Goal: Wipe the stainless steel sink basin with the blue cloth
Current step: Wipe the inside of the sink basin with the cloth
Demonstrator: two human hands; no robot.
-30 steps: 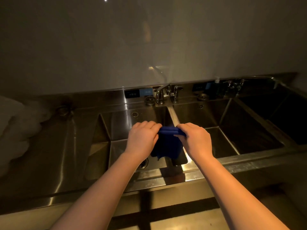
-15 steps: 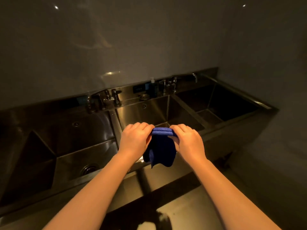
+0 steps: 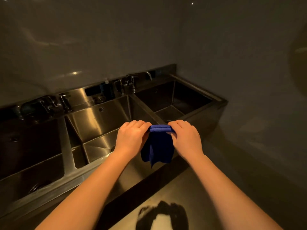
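Note:
A folded blue cloth (image 3: pixel 157 146) hangs in the air between my two hands, above the front rim of the stainless steel sink unit. My left hand (image 3: pixel 132 137) pinches its top left edge and my right hand (image 3: pixel 186 138) pinches its top right edge. The lower part of the cloth dangles loose. Behind my hands lie three steel basins: the left basin (image 3: pixel 31 156), the middle basin (image 3: pixel 103 130) and the right basin (image 3: pixel 176 103). My hands are in front of the divider between the middle and right basins.
Two faucet sets stand on the back ledge, one (image 3: pixel 49 103) between the left and middle basins, one (image 3: pixel 131 82) between the middle and right. A soap bottle (image 3: pixel 106 87) stands between them. A wall closes the right side. Floor lies below.
The view has swung from the left and middle basins toward the right end of the sink. Both hands keep the same hold on the cloth.

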